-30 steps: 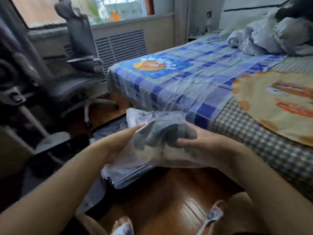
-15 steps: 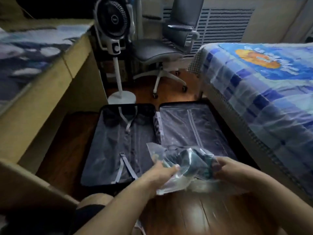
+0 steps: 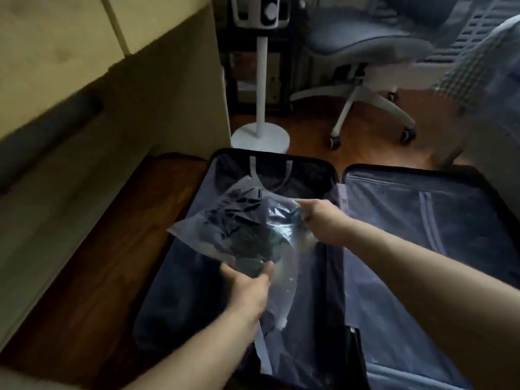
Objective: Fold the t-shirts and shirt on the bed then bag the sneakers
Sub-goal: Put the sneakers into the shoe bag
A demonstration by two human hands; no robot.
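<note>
A bedroom in a home. Open suitcase (image 3: pixel 365 249) lying flat on the wood floor (image 3: pixel 84 277). Just behind the suitcase, a white standing fan (image 3: pixel 260 80) and a grey rolling chair (image 3: pixel 365 66). To the right of the suitcase, a bed corner (image 3: pixel 484 66) with checked cloth.

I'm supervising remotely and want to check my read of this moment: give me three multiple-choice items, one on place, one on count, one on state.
1. The clear plastic bag is over:
A the suitcase's left half
B the office chair
C the fan base

2. Hands on the bag:
A none
B one
C two

3. The suitcase is:
A zipped
B open flat
C upright

Answers:
1 A, it hangs above the left half.
2 C, the left hand grips its near edge and the right hand its right side.
3 B, both lined halves lie open on the floor.
</note>
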